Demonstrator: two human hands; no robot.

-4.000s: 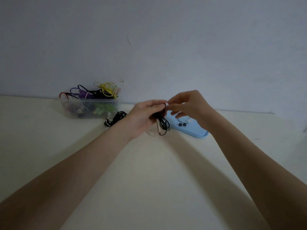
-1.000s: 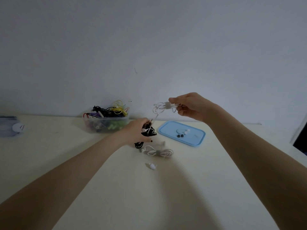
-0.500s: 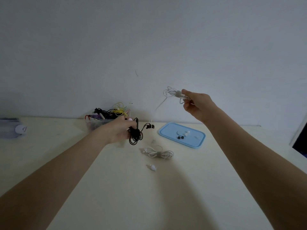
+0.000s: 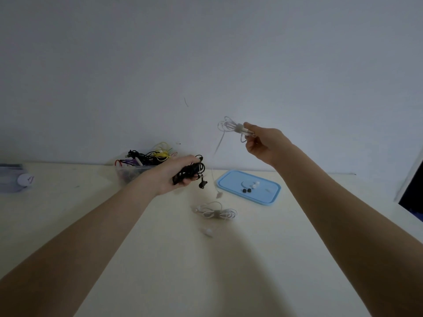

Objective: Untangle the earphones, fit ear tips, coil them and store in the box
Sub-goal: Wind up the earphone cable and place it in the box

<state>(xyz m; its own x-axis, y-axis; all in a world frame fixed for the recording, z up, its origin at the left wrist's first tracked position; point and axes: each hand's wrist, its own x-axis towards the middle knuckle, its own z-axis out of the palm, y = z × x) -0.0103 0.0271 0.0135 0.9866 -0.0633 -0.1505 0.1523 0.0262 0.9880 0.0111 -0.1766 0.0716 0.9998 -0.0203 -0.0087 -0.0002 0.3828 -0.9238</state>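
Observation:
My left hand (image 4: 176, 173) grips a bundle of black earphones (image 4: 191, 172) just in front of the clear box (image 4: 135, 171), which is full of coloured cables. One black earbud dangles below that hand. My right hand (image 4: 263, 143) is raised and pinches a coiled white earphone set (image 4: 231, 126). A white strand hangs down from it to an earbud (image 4: 219, 195) near the table. Another coiled white set (image 4: 216, 212) lies on the table, with a loose white earbud (image 4: 208, 231) in front of it. On the blue lid (image 4: 267, 195) lie black ear tips (image 4: 246, 191) and white ear tips (image 4: 255, 184).
The cream table (image 4: 160, 271) runs back to a plain wall. A pale container with a round white object (image 4: 24, 179) sits at the far left edge. A dark opening (image 4: 412, 193) shows at the right edge.
The two bundles, joined at my hands four seconds ago, are now apart. My right hand has lifted the white set up and to the right. My left hand turned palm-up with the black bundle.

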